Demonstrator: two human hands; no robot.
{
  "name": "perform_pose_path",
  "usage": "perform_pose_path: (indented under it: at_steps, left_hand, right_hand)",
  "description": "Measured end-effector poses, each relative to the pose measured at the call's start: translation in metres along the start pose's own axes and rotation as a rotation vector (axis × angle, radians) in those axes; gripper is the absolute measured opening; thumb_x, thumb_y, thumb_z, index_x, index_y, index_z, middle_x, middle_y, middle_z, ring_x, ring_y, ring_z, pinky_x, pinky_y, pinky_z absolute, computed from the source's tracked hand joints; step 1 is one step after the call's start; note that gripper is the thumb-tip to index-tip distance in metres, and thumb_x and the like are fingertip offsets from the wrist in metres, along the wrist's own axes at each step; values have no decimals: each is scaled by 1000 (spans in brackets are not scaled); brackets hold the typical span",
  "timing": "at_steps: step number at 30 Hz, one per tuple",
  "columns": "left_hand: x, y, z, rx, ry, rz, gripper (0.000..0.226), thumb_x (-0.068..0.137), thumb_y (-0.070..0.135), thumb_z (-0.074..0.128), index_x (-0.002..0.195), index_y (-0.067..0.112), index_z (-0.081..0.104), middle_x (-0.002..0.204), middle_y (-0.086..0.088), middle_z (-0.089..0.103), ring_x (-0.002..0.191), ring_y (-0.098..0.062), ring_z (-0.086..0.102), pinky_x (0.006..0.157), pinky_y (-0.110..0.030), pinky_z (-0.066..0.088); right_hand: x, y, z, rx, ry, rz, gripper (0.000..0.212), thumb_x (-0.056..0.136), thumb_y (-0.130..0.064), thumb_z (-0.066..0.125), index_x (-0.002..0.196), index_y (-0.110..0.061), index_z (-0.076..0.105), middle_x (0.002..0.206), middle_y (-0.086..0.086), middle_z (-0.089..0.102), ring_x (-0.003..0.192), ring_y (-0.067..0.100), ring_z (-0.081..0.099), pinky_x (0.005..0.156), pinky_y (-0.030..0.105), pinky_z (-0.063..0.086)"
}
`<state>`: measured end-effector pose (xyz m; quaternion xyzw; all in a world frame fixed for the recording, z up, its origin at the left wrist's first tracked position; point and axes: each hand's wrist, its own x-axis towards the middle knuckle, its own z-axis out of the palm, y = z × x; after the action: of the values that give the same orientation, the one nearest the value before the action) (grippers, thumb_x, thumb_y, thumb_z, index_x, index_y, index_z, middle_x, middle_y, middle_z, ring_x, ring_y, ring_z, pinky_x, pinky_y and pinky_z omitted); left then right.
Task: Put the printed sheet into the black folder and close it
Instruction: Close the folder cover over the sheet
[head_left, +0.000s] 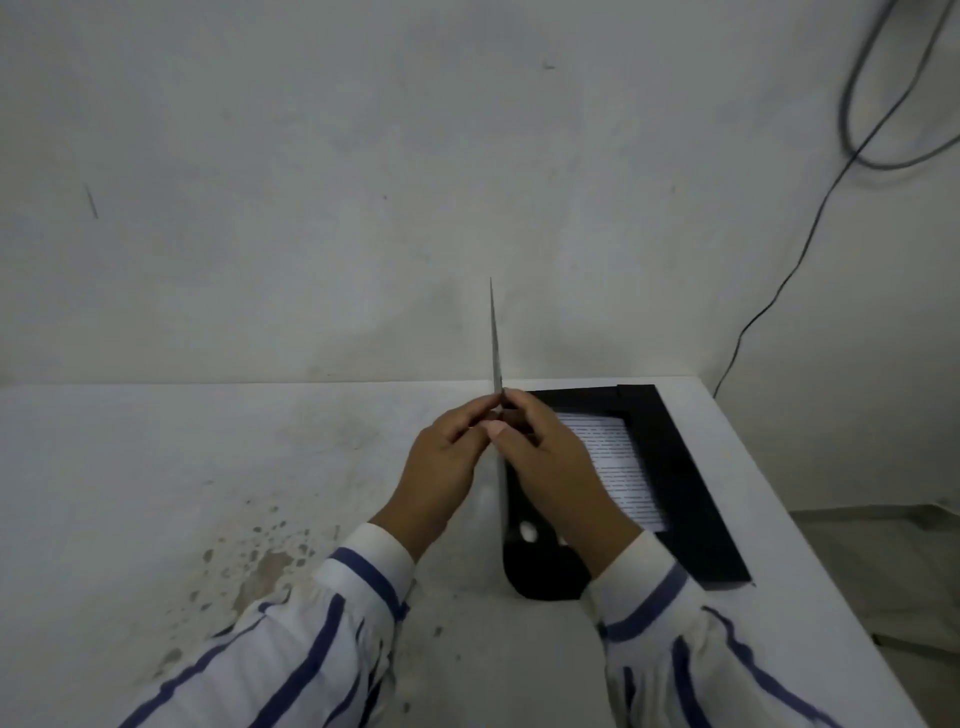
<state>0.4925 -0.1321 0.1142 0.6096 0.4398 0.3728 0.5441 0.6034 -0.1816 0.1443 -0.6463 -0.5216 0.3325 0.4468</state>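
The black folder (688, 499) lies open at the right of the white table, its back half flat. The printed sheet (621, 465) rests inside that half, text up, partly hidden by my right hand. The folder's front cover (496, 338) stands upright and I see it edge-on as a thin grey line. My left hand (441, 467) is on its left side and my right hand (558, 475) on its right, fingertips of both pinching the cover near mid-height. Striped sleeves cover both wrists.
The table (208, 467) has brown stains and specks (260, 561) at front left. A plain wall rises just behind it. A dark cable (810, 234) hangs down the wall at right. The table's right edge (831, 571) drops to the floor.
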Motion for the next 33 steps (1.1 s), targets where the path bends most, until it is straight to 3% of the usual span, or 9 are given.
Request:
perform_pose_path:
  at_steps: [2, 5, 7, 11, 13, 21, 26, 30, 33]
  left_hand:
    - [0, -4, 15, 73, -32, 64, 36, 96, 20, 50, 129, 27, 61, 126, 2, 64, 116, -13, 58, 101, -29, 46]
    - [0, -12, 57, 204, -100, 79, 38, 96, 14, 49, 132, 21, 58, 131, -3, 59, 121, -18, 54, 106, -27, 41]
    - [2, -24, 82, 313, -149, 36, 41, 96, 17, 49, 136, 23, 53, 136, -4, 55, 125, -20, 51, 105, -25, 37]
    - [9, -57, 115, 494, -218, -94, 52, 96, 26, 50, 146, 21, 39, 151, -5, 41, 137, -23, 42, 112, -30, 32]
    - [10, -72, 125, 579, -237, -162, 58, 96, 32, 48, 150, 20, 30, 159, -6, 29, 145, -25, 31, 117, -35, 25]
    - [9, -101, 148, 851, -225, -203, 68, 96, 42, 43, 154, 18, 17, 165, -6, 5, 152, -30, 2, 121, -43, 15]
    - [10, -110, 153, 1031, -225, -176, 68, 96, 47, 36, 154, 19, 15, 165, -7, 4, 152, -31, 2, 121, -47, 11]
    - [8, -116, 156, 1057, -224, -168, 67, 97, 46, 33, 154, 19, 11, 165, -8, 0, 152, -31, -2, 121, -46, 8]
    - [7, -120, 157, 1044, -221, -170, 67, 97, 46, 32, 154, 19, 10, 165, -8, -2, 152, -31, -5, 121, -45, 8]
  right_hand:
    - [2, 0, -22, 29, 9, 57, 38, 90, -17, 56, 127, -25, 49, 111, -4, 61, 100, 10, 58, 88, 25, 50]
    - [-5, 17, -75, 3, 58, 94, 42, 90, -8, 53, 129, -25, 49, 104, -5, 62, 90, 6, 61, 75, 15, 52]
    - [-10, 33, -108, -115, 104, 120, 46, 91, -9, 52, 133, -26, 45, 106, -6, 59, 95, 11, 59, 72, 8, 44]
    - [-17, 77, -152, -391, 115, 199, 49, 93, -13, 52, 139, -20, 37, 135, 9, 50, 118, 25, 50, 94, 29, 42]
    - [-19, 102, -163, -481, 106, 248, 50, 93, -14, 53, 140, -17, 35, 138, 11, 48, 121, 27, 48, 101, 36, 40]
    - [-19, 183, -164, -493, 37, 429, 59, 91, -17, 53, 143, -13, 24, 131, 16, 45, 115, 30, 48, 99, 38, 42]
    - [-20, 211, -153, -661, -22, 381, 55, 92, -20, 49, 142, -9, 27, 148, 16, 25, 131, 31, 31, 108, 38, 31]
    - [-18, 225, -145, -726, -93, 277, 56, 97, -25, 40, 145, -8, 17, 156, 14, 6, 143, 30, 5, 117, 40, 14]
    - [-20, 234, -142, -803, -128, 229, 57, 99, -32, 32, 146, -8, 10, 157, 14, 0, 143, 31, -3, 116, 42, 8]
